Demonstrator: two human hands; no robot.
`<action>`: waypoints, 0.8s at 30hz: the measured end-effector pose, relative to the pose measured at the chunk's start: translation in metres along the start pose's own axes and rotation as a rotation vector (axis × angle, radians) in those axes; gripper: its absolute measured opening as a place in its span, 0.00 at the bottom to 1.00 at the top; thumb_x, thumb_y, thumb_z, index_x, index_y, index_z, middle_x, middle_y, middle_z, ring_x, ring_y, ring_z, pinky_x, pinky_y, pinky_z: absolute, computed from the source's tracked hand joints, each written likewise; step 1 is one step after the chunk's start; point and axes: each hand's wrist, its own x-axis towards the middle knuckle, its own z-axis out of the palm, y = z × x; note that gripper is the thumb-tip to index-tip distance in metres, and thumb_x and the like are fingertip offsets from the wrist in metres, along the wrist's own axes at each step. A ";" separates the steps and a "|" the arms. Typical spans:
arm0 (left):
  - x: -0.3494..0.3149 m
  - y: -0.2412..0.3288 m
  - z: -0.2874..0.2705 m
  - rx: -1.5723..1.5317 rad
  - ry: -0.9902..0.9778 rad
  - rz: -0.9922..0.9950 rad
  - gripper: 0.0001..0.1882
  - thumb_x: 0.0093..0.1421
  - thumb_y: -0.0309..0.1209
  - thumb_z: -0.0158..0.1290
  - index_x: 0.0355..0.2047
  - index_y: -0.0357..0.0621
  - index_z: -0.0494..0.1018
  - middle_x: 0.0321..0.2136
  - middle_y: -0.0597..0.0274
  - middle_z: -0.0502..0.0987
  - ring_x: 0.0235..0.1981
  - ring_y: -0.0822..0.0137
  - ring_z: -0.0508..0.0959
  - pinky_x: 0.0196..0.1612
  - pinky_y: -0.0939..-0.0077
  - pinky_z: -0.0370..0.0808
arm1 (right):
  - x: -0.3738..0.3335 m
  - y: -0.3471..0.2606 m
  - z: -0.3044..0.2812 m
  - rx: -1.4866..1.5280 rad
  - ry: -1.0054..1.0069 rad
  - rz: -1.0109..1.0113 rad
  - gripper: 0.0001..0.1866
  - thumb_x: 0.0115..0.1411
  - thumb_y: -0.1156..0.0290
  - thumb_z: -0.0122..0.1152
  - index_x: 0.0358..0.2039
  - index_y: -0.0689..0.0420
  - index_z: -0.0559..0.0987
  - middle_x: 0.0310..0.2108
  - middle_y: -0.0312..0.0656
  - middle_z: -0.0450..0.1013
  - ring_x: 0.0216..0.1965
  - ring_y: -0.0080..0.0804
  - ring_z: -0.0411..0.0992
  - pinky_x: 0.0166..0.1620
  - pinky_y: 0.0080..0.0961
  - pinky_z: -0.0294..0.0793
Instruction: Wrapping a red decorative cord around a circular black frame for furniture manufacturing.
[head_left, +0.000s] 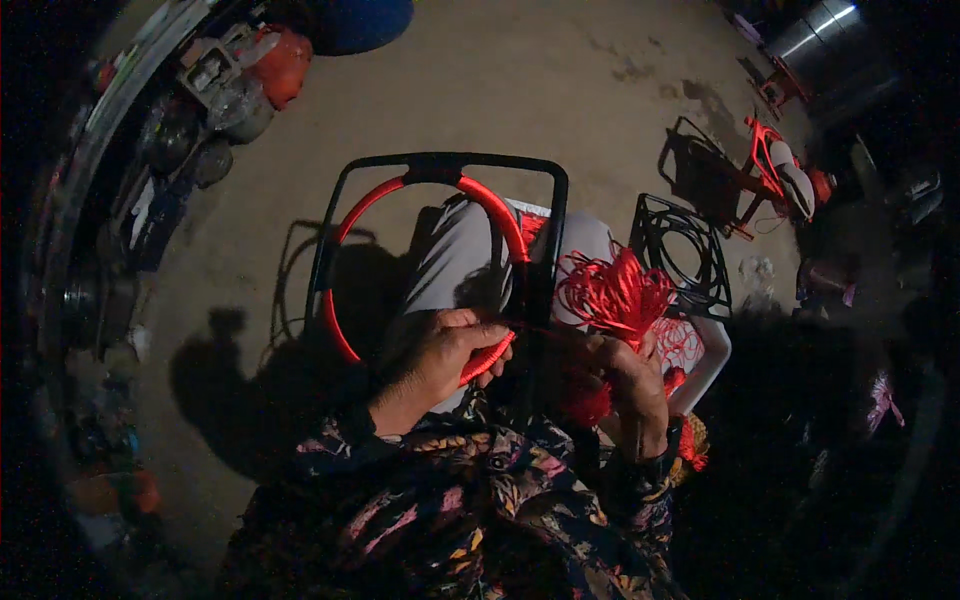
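Note:
A black rectangular frame stands over my lap, with a ring wrapped in red cord set inside it. Black pieces join the ring to the frame at the top and on the sides. My left hand grips the lower right part of the ring, thumb on top and fingers curled beneath. To the right of the frame, my right hand is closed around a bundle of red cord, whose loose loops fan out above the fist. A strand seems to run between the hands, though shadow makes it faint.
Beside my right knee is a white tub with red cord in it. More black frames lie beyond it. A red-framed stool or chair stands far right. Bags and clutter line the left wall, near a blue container.

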 end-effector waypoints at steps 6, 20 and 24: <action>-0.003 0.006 0.000 0.020 -0.042 0.004 0.12 0.61 0.35 0.49 0.28 0.37 0.72 0.20 0.58 0.75 0.16 0.71 0.74 0.16 0.81 0.68 | -0.019 0.010 -0.014 -0.023 0.214 0.125 0.14 0.51 0.74 0.61 0.39 0.58 0.73 0.24 0.33 0.71 0.19 0.20 0.66 0.22 0.18 0.66; -0.004 0.008 0.003 0.062 0.003 0.010 0.12 0.62 0.36 0.49 0.30 0.38 0.71 0.21 0.59 0.76 0.15 0.73 0.73 0.13 0.83 0.65 | -0.033 0.011 -0.038 -0.230 0.355 0.140 0.13 0.53 0.66 0.60 0.34 0.61 0.71 0.20 0.35 0.70 0.20 0.22 0.66 0.26 0.19 0.65; -0.002 0.008 0.001 0.049 -0.021 -0.016 0.12 0.62 0.36 0.50 0.29 0.38 0.70 0.20 0.59 0.75 0.14 0.73 0.73 0.13 0.83 0.64 | -0.034 0.005 -0.031 -0.138 0.419 0.089 0.15 0.52 0.68 0.63 0.36 0.61 0.70 0.20 0.36 0.71 0.19 0.23 0.67 0.25 0.18 0.66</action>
